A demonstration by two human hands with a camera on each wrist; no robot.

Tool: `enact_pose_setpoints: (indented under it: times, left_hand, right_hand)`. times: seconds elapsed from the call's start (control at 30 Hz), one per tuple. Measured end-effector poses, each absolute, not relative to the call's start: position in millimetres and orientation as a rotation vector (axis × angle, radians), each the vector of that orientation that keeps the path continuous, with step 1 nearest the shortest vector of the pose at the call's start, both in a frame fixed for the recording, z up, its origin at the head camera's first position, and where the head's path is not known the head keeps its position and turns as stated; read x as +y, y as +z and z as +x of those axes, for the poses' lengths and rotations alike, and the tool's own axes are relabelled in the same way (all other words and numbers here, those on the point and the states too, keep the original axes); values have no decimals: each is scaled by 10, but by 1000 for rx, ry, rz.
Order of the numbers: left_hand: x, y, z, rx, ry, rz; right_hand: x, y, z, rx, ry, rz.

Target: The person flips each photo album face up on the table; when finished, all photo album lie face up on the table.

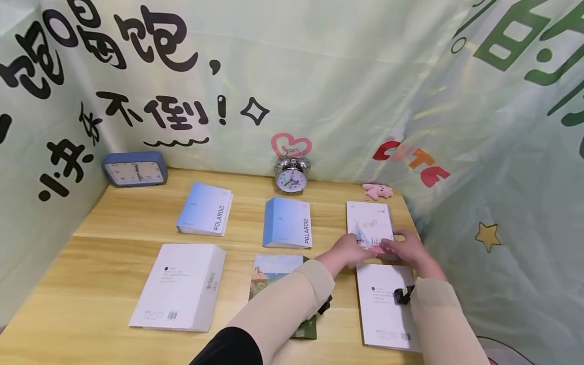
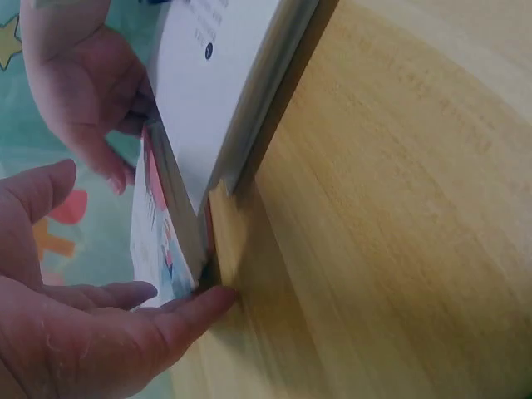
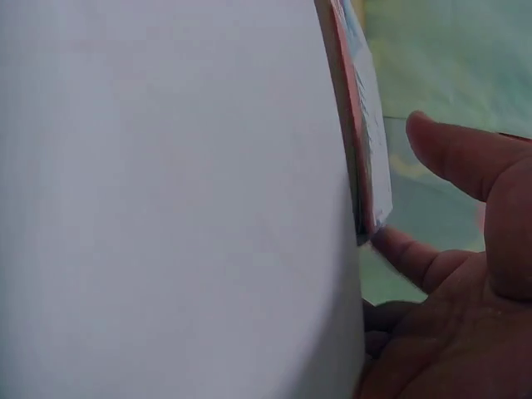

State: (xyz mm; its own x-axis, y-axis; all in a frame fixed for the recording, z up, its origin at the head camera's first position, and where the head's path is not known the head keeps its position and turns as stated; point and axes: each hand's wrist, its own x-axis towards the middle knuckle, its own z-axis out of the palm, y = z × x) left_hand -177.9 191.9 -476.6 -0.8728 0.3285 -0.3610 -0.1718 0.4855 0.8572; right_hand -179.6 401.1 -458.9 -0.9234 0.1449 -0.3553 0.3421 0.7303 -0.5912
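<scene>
A white book with a tent drawing and a pink lower edge (image 1: pixel 368 215) lies at the table's back right. My left hand (image 1: pixel 349 250) is at its near left corner; in the left wrist view, that hand's fingers (image 2: pixel 187 320) extend beside the book's edge, thumb raised away. At the near right corner is my right hand (image 1: pixel 412 249). The right wrist view shows its index finger (image 3: pixel 407 256) at the corner and its thumb (image 3: pixel 457 150) apart from the cover. Just in front lies a white book with small print (image 1: pixel 385 304), partly hidden by the right sleeve.
Two blue POLAROID albums (image 1: pixel 205 209) stand toward the back. A thick white book (image 1: pixel 171 284) lies front left, and a landscape-covered book (image 1: pixel 274 268) is partly under my left sleeve. Behind are a blue clock (image 1: pixel 136 170), a silver alarm clock (image 1: pixel 291 177) and a pink toy (image 1: pixel 377 191).
</scene>
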Motion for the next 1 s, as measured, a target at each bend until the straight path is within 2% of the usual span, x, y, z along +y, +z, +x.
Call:
enact_pose_setpoints:
  times: [0.3, 0.53, 1.0]
  left_hand:
    - [1912, -4668, -1700, 2174, 1378, 151]
    - [1894, -4724, -1763, 2166, 1427, 148]
    - [1876, -4827, -1815, 2054, 1545, 138]
  right_hand:
    - [4002, -4574, -1778, 2607, -1021, 431]
    - [4011, -4527, -1768, 2605, -975, 469]
    - [3842, -4337, -1685, 2693, -1179, 505]
